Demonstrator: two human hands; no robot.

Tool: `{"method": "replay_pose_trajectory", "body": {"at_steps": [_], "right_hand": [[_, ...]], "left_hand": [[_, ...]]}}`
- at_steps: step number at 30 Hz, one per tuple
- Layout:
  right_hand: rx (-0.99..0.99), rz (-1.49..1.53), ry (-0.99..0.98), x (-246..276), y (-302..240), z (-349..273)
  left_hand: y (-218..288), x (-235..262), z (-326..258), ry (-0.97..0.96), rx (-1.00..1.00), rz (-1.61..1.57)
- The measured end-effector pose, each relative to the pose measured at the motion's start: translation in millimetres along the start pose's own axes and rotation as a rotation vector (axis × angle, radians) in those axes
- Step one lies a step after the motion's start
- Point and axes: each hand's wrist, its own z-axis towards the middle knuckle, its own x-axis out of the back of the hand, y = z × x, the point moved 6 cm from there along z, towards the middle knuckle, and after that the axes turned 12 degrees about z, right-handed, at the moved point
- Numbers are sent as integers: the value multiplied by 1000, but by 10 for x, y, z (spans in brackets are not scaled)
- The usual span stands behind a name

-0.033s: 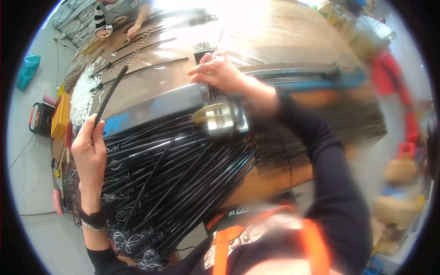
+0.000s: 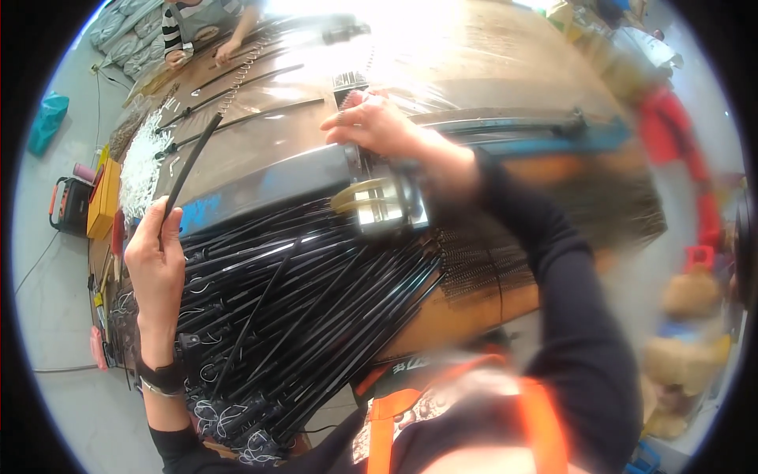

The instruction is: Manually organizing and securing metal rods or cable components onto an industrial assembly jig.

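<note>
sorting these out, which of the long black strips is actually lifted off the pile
The black strip pinched in the left hand, angled up over the brown table. The others lie flat in the pile.

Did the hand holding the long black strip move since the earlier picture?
No. The left hand sits at the same spot beside the pile of black strips, gripping the long black strip as before.
</note>
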Motion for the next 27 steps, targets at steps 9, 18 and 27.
{"method": "replay_pose_trajectory", "body": {"at_steps": [9, 18, 27], "right_hand": [[213, -513, 144, 348, 86, -377], [-130, -828, 170, 2059, 580, -1936], [-261, -639, 309, 2234, 917, -2308]], "left_hand": [[-125, -350, 96, -67, -46, -7], [669, -1241, 321, -151, -395, -33], [1138, -1667, 549, -203, -381, 23]]}}
